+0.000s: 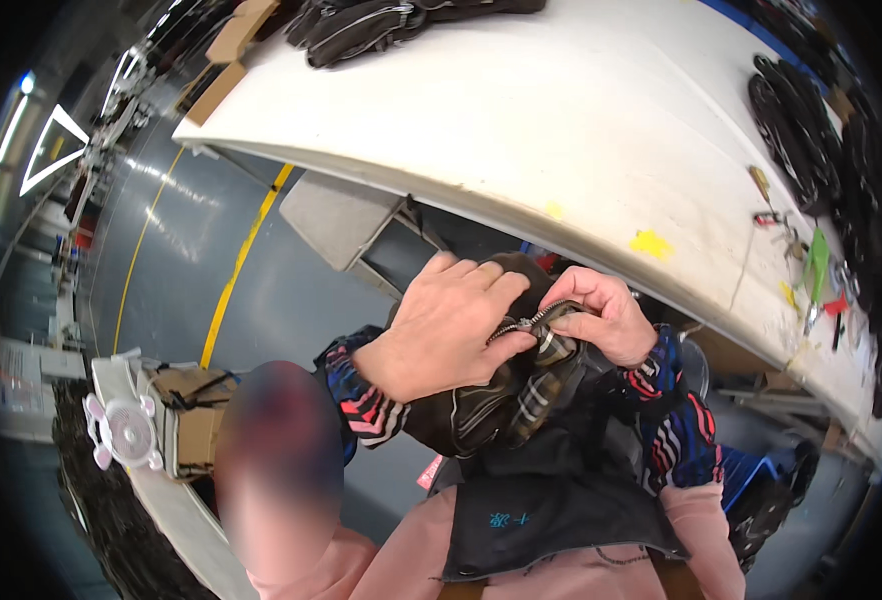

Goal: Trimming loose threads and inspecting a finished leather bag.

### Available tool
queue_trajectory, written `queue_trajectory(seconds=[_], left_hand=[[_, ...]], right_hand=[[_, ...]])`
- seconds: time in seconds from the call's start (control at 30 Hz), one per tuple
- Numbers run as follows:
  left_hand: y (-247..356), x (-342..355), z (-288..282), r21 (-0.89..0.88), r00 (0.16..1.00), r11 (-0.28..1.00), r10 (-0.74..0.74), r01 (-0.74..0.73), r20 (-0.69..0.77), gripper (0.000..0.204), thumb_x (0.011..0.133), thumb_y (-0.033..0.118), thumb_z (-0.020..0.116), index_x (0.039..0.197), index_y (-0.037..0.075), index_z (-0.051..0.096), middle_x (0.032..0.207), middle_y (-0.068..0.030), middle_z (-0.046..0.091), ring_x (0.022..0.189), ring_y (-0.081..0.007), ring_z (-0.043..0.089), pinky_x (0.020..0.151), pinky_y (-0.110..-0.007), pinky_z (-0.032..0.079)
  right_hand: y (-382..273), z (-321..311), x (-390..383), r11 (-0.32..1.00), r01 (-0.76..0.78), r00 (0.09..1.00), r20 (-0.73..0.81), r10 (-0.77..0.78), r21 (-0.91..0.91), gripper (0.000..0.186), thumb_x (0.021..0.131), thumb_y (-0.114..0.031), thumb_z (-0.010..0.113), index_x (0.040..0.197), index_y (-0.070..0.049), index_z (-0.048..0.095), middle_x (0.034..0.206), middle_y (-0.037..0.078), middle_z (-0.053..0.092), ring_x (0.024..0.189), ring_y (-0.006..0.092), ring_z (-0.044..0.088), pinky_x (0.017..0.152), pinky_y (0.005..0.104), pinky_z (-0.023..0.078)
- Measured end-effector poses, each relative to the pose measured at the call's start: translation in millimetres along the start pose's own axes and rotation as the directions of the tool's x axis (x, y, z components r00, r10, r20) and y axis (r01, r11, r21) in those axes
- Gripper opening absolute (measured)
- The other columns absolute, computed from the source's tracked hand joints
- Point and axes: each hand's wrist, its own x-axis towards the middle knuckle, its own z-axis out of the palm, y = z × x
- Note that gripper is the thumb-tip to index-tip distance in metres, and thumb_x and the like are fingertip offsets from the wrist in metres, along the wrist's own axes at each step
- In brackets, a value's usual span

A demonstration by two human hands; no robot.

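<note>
Over my lap, in front of the table's edge, I hold a dark brown zippered garment with a plaid lining. My left hand lies over its left side, thumb at the metal zipper and fingers curled over the cloth. On the other side my right hand pinches the zipper edge between thumb and fingers. The zipper teeth show as a bent line between the two hands. Whether a slider sits under the thumbs is too small to tell.
A white table runs across the far side, with dark garments on it and small tools at right. Beneath its edge stands a grey stool. At left are a small fan and a cardboard box.
</note>
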Motion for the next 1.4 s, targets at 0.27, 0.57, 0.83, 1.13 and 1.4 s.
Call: queue_trajectory(seconds=[0.27, 0.57, 0.83, 1.13, 1.4], left_hand=[[8, 7, 26, -0.16, 0.993, 0.985, -0.052, 0.069, 0.111, 0.025, 0.071, 0.008, 0.062, 0.096, 0.009, 0.057, 0.079, -0.0103, 0.057, 0.071, -0.0295, 0.056, 0.061, -0.034, 0.045], [10, 11, 80, -0.809, 0.796, -0.007, 0.189, 0.587, 0.576, 0.027, 0.08, 0.004, 0.06, 0.104, -0.006, 0.056, 0.098, -0.0049, 0.06, 0.088, -0.0077, 0.054, 0.077, -0.021, 0.043], [25, 19, 104, -0.827, 0.839, -0.15, 0.042, 0.542, 0.542, 0.023, 0.081, 0.003, 0.058, 0.103, -0.004, 0.057, 0.094, -0.0034, 0.061, 0.083, -0.0051, 0.053, 0.074, -0.02, 0.044], [33, 18, 111, -0.89, 0.891, 0.031, -0.043, 0.454, 0.453, 0.009, 0.079, 0.002, 0.057, 0.087, -0.001, 0.057, 0.074, 0.0045, 0.052, 0.068, -0.0007, 0.043, 0.058, -0.018, 0.037], [34, 18, 117, -0.905, 0.922, 0.175, -0.061, 0.387, 0.382, 0.008, 0.076, 0.002, 0.056, 0.083, -0.002, 0.058, 0.067, 0.0035, 0.05, 0.064, -0.0012, 0.042, 0.054, -0.019, 0.036]], right_hand=[[-3, -25, -37, 0.999, 0.007, 0.994, -0.114, -0.001, 0.051, 0.033, 0.075, 0.011, 0.044, 0.106, -0.002, 0.046, 0.094, 0.005, 0.058, 0.087, 0.0065, 0.053, 0.074, 0.0201, 0.042], [45, -38, -36, 0.992, 0.122, 0.963, -0.246, -0.114, 0.018, 0.015, 0.082, 0.003, 0.051, 0.097, -0.002, 0.051, 0.091, 0.001, 0.054, 0.084, 0.0031, 0.051, 0.072, 0.0186, 0.042], [1, -30, -68, 0.487, 0.095, 0.842, -0.191, -0.505, -0.869, 0.021, 0.069, 0.0, 0.065, 0.088, -0.001, 0.056, 0.091, 0.012, 0.056, 0.078, 0.0266, 0.056, 0.067, 0.0305, 0.045], [-1, -3, -76, 0.177, 0.126, 0.919, 0.047, -0.392, -0.976, 0.024, 0.067, -0.004, 0.066, 0.09, 0.0, 0.059, 0.086, 0.009, 0.059, 0.076, 0.025, 0.059, 0.063, 0.031, 0.05], [-7, 1, -79, 0.136, 0.095, 0.956, 0.051, -0.29, -0.986, 0.023, 0.068, -0.003, 0.065, 0.09, 0.0, 0.058, 0.087, 0.009, 0.059, 0.074, 0.0247, 0.059, 0.061, 0.0309, 0.05]])
